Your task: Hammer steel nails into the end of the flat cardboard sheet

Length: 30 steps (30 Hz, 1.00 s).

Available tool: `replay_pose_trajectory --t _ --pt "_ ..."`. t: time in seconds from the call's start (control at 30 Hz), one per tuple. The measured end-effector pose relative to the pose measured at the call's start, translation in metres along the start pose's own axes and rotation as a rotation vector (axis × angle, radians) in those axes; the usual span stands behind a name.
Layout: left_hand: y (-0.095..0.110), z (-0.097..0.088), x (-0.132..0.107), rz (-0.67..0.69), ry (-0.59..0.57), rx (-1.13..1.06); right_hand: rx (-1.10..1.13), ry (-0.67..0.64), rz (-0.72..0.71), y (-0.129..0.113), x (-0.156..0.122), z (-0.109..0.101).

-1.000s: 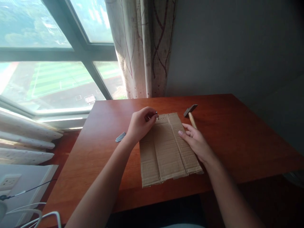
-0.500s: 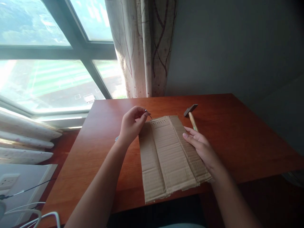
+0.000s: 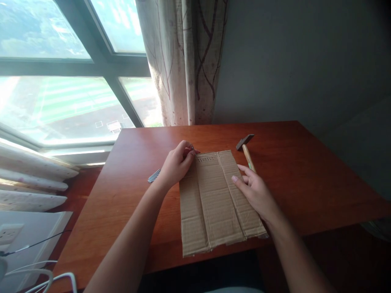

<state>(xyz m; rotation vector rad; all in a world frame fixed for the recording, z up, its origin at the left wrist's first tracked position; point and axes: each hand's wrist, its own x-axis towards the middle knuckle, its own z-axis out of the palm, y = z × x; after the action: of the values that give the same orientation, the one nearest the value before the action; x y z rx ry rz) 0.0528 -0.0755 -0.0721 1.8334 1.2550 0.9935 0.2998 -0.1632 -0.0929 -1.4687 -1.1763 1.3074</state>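
A flat piece of brown cardboard (image 3: 218, 199) with fold lines lies in front of me, its near edge toward the table's front. Rows of small dark holes run along its far edge. My left hand (image 3: 180, 160) is at its far left corner, fingers pinched on a thin metal nail (image 3: 196, 154) whose point is by the holes. My right hand (image 3: 255, 187) grips the right edge, thumb on top and fingers at the side. Just past those fingers lies a hammer (image 3: 247, 154) with a wooden handle. Left of my left wrist is a small bundle of nails (image 3: 154, 175).
The reddish-brown wooden table (image 3: 308, 179) reaches to a grey wall. A window (image 3: 70, 101) and patterned curtains (image 3: 183, 61) stand behind its left side. White cables (image 3: 61, 276) and a wall socket (image 3: 10, 235) are at the lower left.
My left hand has moved right and down with the nail, bringing it onto the cardboard by the holes. The cardboard has turned slightly. More of the nail bundle shows.
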Motion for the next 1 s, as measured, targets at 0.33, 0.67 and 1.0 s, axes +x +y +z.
replay_pose_trajectory --t 0.33,0.67,1.0 --pt "-0.008 0.0 0.001 -0.022 -0.005 -0.158 0.206 -0.023 0.054 -0.006 -0.002 0.004" --pt "0.004 0.01 -0.003 -0.013 -0.004 -0.119 0.195 -0.009 0.063 -0.005 -0.01 -0.01" --pt "0.004 0.014 -0.004 -0.031 -0.019 -0.141 0.173 0.052 0.128 -0.002 -0.013 -0.005"
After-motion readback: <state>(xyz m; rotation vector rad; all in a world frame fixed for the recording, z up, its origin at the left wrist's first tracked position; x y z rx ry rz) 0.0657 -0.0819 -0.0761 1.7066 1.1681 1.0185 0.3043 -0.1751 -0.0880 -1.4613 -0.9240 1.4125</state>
